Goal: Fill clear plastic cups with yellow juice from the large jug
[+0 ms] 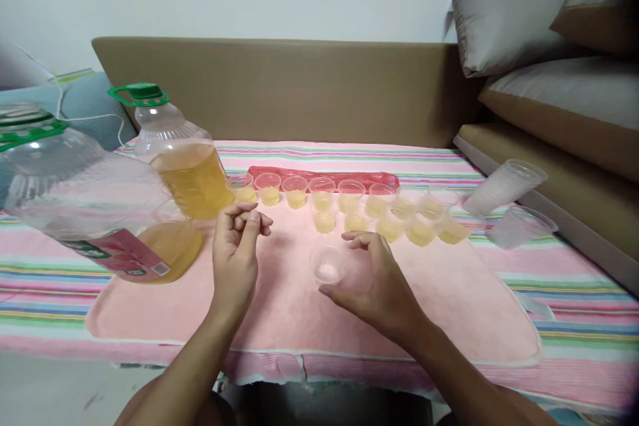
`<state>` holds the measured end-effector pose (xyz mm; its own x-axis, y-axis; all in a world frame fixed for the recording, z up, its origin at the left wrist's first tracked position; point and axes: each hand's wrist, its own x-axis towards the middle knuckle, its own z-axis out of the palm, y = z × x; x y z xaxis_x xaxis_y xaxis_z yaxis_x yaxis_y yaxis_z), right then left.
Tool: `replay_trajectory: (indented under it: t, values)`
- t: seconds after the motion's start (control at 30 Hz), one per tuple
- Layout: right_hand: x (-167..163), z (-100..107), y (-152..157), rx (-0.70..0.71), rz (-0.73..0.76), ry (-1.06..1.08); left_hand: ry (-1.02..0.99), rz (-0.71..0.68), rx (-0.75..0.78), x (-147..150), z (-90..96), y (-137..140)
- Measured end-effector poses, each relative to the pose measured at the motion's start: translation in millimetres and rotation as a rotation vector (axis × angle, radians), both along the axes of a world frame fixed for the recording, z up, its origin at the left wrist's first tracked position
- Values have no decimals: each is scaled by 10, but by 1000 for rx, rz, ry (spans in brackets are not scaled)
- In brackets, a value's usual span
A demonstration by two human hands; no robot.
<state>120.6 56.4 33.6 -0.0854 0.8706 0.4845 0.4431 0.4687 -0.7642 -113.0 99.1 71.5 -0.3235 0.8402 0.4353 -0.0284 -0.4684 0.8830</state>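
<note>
A small clear plastic cup [328, 267] stands on the pink mat with no yellow liquid in it. Close to its right side is my right hand [377, 279], thumb and fingers apart, not closed on it. My left hand [237, 243] is raised left of that cup, its fingers loosely bent and nothing visible in them. Beyond both hands, several cups with yellow liquid [295, 194] form a back row, and more filled cups [420, 231] stand in front of it. At the left, a large jug [184, 170] and a nearer, tilted jug [124, 249] hold yellow liquid.
Two stacks of clear cups [506, 188] lie at the right on the striped cloth [574, 293]. A red plastic bag [324, 176] lies behind the back row. A brown board [279, 90] borders the far side, and grey cushions [514, 20] are piled at the right.
</note>
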Motion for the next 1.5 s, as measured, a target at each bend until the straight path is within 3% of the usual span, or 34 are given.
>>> replay_trajectory:
  t: [1.5]
  values:
    - [172,10,-2,-25,-93,-9,20,-51,-27,20,-26,24]
